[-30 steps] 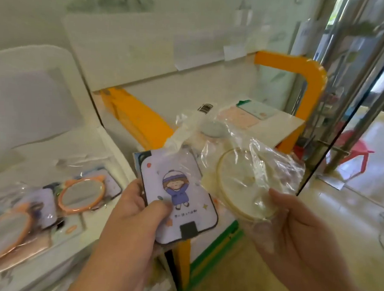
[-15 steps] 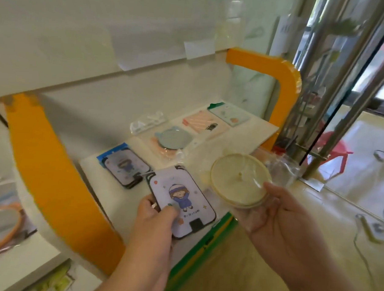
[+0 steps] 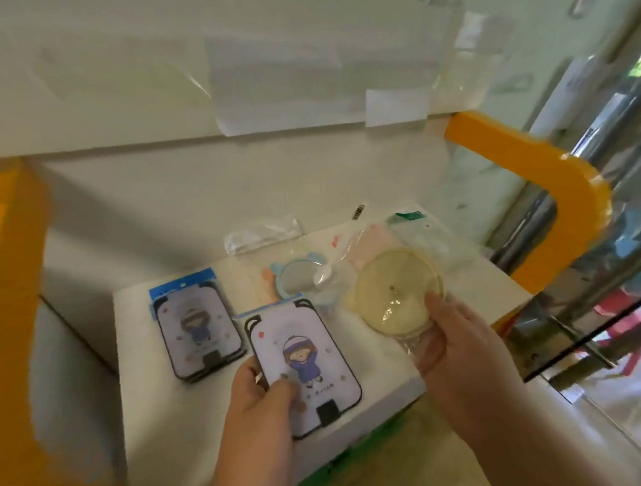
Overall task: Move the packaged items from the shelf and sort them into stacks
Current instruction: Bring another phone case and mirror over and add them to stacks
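Note:
My left hand (image 3: 259,398) grips a rectangular pale-purple packaged item with a cartoon child (image 3: 306,363) by its lower left corner, low over the white shelf (image 3: 150,400). To its left a small stack of the same purple items (image 3: 196,329) lies on the shelf. My right hand (image 3: 450,344) pinches a round yellow item in a clear plastic bag (image 3: 397,290) and holds it above the shelf's right part. Behind lie a blue round bagged item (image 3: 297,278) and pink and green packets (image 3: 415,228), partly hidden by the bag.
An orange frame post (image 3: 8,302) stands at the left and an orange curved bar (image 3: 556,201) at the right. Metal poles and a glass edge (image 3: 583,327) rise on the right. An empty clear bag (image 3: 260,234) lies at the shelf's back. A white board (image 3: 209,72) hangs above.
The view has swung right from the left bin of orange mirrors to this shelf. Both hands carried their items forward and down over the shelf.

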### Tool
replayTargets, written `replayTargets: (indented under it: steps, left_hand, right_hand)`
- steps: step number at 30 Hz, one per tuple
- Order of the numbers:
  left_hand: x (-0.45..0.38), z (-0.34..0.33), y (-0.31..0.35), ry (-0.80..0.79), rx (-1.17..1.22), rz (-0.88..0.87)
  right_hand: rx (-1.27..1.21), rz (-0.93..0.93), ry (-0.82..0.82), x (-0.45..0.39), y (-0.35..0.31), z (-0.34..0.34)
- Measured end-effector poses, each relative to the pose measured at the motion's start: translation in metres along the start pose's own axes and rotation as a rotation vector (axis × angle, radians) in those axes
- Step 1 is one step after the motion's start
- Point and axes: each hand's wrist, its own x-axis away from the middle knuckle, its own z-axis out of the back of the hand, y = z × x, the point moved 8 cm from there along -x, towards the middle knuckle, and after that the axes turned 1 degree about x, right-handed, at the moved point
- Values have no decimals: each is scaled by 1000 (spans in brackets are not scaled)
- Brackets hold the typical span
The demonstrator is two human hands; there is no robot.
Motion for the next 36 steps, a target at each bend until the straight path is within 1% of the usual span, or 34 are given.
replayTargets:
  steps: [1, 3, 5, 7, 9, 10, 12, 14, 17, 22, 26, 30, 33, 36]
  left_hand:
    - [-4, 2, 4, 29, 25, -11]
    - [-12, 7, 11, 88, 34, -59]
    - [-19, 11, 17, 147, 59, -105]
    - [-21, 14, 22, 204, 141, -144]
    - [-21, 19, 28, 279, 203, -183]
    - [-22, 21, 29, 312, 234, -203]
    - [-23, 26, 30, 369, 274, -229]
    - [-23, 30, 28, 418, 281, -240]
    - [-21, 34, 27, 480, 261, -259]
    - [-26, 50, 27, 594, 138, -259]
    - [-39, 57, 45, 596, 8, -306]
    - [-59, 64, 68, 611, -50, -344]
    - [-71, 62, 77, 615, -158, -345]
    - [-75, 66, 79, 705, -362, -362]
  right_hand:
    - [143, 53, -8, -10, -6, -6]
    - [441, 210, -74, -33, -17, -23]
    - [737, 445, -189, -56, -24, -46]
    - [1000, 705, -323, -68, -26, -77]
    - [1217, 952, -450, -74, -16, -105]
    - [1341, 1035, -515, -80, -3, -114]
    - [1502, 1117, -640, -91, 26, -123]
    - [1536, 1155, -699, -96, 39, -125]
    - [1521, 1163, -747, -98, 44, -122]
    - [1488, 1178, -809, -105, 43, -118]
    - [1478, 1129, -889, -109, 42, -117]
    - [1497, 1133, -948, -112, 41, -117]
    - [1487, 1138, -976, -113, 37, -116]
    - [1483, 1160, -989, -114, 35, -115]
